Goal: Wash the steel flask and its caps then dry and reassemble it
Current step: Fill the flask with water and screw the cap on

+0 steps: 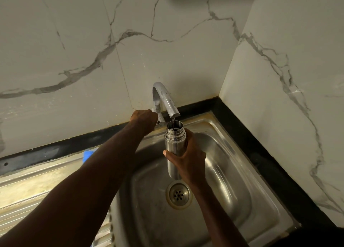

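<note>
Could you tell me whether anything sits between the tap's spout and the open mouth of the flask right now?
Nothing visible does. The right hand holds the steel flask upright over the sink, its uncapped mouth directly under the tap spout, and a thin stream falls straight in. The left hand is off to the side at the tap's base.

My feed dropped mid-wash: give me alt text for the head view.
The right hand holds the uncapped steel flask upright under the tap spout, a thin stream running into its mouth. The left hand grips the tap handle above a steel sink.
</note>
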